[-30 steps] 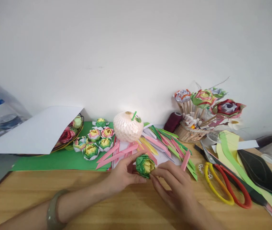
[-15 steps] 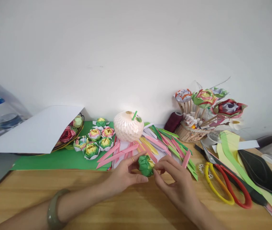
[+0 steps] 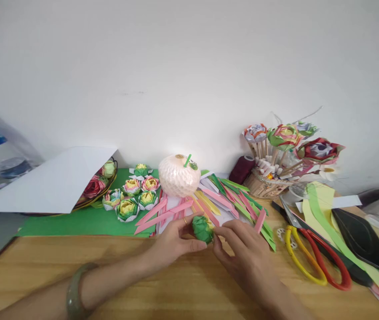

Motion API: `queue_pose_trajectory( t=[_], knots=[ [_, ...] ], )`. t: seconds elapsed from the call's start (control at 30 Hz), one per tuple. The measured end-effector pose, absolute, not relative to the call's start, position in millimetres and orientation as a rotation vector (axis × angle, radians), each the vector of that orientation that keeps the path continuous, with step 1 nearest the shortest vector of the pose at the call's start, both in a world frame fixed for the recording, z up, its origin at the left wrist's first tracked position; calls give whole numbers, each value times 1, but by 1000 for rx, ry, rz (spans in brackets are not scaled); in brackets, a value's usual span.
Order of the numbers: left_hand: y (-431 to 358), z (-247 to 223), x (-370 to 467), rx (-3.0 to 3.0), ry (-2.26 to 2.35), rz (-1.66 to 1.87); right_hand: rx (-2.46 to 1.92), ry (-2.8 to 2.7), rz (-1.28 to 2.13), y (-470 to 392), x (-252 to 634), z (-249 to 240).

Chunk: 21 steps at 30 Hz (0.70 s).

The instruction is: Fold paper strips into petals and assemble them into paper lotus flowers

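A small paper flower [image 3: 202, 229], green outside with some yellow showing on its right, is held above the wooden table. My left hand [image 3: 177, 240] grips it from the left between thumb and fingers. From the right, my right hand [image 3: 242, 249] pinches at the flower's yellow and green edge; the fingertips partly hide that spot. Just behind lie folded paper strips [image 3: 169, 215] in pink, yellow, white and green. Several finished paper flowers [image 3: 127, 209] sit on a green sheet [image 3: 85, 224] to the left.
A foam-netted round thing [image 3: 179, 175] stands by the wall. At right are scissors [image 3: 322, 262], a black phone-like slab [image 3: 364, 240], a maroon thread spool [image 3: 241, 169] and a basket [image 3: 264, 186] of stemmed paper flowers. A white sheet [image 3: 49, 182] covers a tray at left.
The paper flower has turned slightly in my fingers. My right hand has shifted a little, its fingers closing nearer to the flower's edge. Nothing else has moved.
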<state>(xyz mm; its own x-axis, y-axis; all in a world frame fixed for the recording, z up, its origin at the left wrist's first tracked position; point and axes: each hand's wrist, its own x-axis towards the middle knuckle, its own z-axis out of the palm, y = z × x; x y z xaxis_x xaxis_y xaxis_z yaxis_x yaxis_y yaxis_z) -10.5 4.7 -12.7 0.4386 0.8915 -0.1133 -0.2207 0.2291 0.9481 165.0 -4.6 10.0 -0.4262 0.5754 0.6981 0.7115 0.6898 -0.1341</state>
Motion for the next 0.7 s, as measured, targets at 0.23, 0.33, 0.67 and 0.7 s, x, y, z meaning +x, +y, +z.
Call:
queue_pose_trajectory(
  t=[0.23,0.33,0.67,0.7],
  knots=[
    [4,-10,-12,1059,786,901,-1058,-1989,556,-4,165,24],
    [4,-12,-13,1070,785,886,-1155,-1926,924,0,167,31],
    [4,-14,-12,1047,799,878,-1188,-1752,1307,5,167,29],
    [4,-14,-12,1044,800,876,-1193,-1741,1311,5,167,29]
  ],
)
